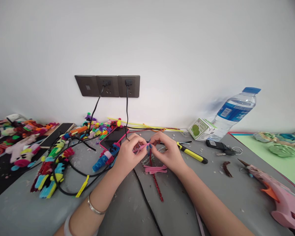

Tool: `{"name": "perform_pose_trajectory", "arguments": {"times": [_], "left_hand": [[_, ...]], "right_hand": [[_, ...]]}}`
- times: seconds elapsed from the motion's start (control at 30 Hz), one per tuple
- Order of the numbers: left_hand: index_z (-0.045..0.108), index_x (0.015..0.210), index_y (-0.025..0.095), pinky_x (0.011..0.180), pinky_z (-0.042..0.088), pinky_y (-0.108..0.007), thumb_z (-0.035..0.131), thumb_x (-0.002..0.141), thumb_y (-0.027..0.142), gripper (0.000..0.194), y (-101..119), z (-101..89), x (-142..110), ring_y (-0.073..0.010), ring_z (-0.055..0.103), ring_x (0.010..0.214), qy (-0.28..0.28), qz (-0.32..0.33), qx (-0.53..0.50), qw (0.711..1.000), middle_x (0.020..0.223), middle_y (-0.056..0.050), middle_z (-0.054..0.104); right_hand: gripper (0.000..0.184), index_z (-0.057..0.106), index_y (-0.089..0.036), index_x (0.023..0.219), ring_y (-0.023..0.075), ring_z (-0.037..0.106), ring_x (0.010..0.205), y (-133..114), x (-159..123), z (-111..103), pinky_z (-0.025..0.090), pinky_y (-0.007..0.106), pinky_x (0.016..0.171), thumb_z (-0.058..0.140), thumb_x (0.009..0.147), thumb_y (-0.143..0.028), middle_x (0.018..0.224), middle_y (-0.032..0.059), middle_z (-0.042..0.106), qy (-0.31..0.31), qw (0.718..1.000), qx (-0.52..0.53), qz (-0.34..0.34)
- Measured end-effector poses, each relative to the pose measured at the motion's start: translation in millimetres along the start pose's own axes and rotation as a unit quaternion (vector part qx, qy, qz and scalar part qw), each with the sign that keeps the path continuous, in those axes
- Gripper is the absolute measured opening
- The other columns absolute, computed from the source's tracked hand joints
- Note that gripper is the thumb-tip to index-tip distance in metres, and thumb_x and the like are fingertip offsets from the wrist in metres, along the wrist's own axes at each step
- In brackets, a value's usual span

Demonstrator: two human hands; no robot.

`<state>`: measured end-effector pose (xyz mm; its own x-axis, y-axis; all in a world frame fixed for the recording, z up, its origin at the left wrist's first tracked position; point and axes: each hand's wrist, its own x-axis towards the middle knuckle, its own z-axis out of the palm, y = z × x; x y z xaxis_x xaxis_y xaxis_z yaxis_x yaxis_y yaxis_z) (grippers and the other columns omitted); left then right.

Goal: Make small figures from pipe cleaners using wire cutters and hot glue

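Note:
A pink pipe cleaner piece (139,149) is pinched between the fingertips of my left hand (131,149). My right hand (167,151) meets it at the other end, thumb and fingers closed on the same pink piece. Both hands hover close together over the table. Just below them lies a small bundle of pink pipe cleaners (155,169), across a red tinsel pipe cleaner (158,188). Some silvery tinsel strands show behind my right hand's fingers. My fingers hide part of the held piece, so its exact shape cannot be made out.
Colourful pipe cleaner figures (49,173) and black cables (145,196) lie at left, near a pink-edged phone (114,137). To the right are a yellow cutter (193,153), a juice carton (201,129), a water bottle (236,111), keys (223,148) and a pink glue gun (277,193).

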<state>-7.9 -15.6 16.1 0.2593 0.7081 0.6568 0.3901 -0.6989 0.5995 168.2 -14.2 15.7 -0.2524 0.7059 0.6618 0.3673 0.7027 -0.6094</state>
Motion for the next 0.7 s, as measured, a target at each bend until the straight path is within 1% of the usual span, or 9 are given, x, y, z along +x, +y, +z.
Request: {"name": "perform_pose_trajectory", "arguments": {"times": [0.17,0.4,0.53,0.7], "left_hand": [[0.058,0.084,0.020,0.064,0.045,-0.023,0.057,0.083,0.007,0.013,-2.2,1.2,-0.7,-0.0125,0.056,0.073,0.007,-0.004,0.028,1.000,0.082,-0.001,0.059],[0.061,0.089,0.020,0.061,0.045,-0.022,0.061,0.085,0.010,0.011,-3.2,-2.1,-0.2,-0.0101,0.053,0.066,0.020,-0.023,0.036,0.999,0.086,-0.001,0.063],[0.062,0.089,0.020,0.060,0.045,-0.022,0.061,0.087,0.013,0.008,-3.0,-3.7,0.4,-0.0111,0.056,0.069,0.016,-0.018,0.040,0.999,0.087,-0.002,0.063],[0.062,0.090,0.020,0.061,0.047,-0.021,0.060,0.087,0.012,0.008,-1.9,-4.5,1.2,-0.0117,0.058,0.071,0.014,-0.011,0.043,0.999,0.086,-0.002,0.063]], "right_hand": [[0.016,0.056,-0.022,0.084,0.0155,0.056,0.072,-0.3,1.0,-0.5,0.046,0.028,0.066,0.055,0.082,-0.006,0.079,0.0006,0.060,0.009,1.000,-0.007,0.002],[0.017,0.055,-0.022,0.085,0.0154,0.055,0.073,1.4,0.7,-0.6,0.044,0.027,0.065,0.053,0.082,-0.006,0.079,0.0004,0.059,0.024,1.000,-0.016,-0.003],[0.016,0.055,-0.022,0.086,0.0154,0.055,0.071,1.8,0.2,-0.3,0.043,0.028,0.064,0.053,0.083,-0.007,0.079,0.0004,0.059,0.032,0.999,-0.025,-0.001],[0.015,0.055,-0.022,0.086,0.0154,0.054,0.070,1.7,0.1,-0.6,0.043,0.028,0.064,0.054,0.084,-0.007,0.080,0.0006,0.059,0.041,0.999,-0.031,-0.001]]}}
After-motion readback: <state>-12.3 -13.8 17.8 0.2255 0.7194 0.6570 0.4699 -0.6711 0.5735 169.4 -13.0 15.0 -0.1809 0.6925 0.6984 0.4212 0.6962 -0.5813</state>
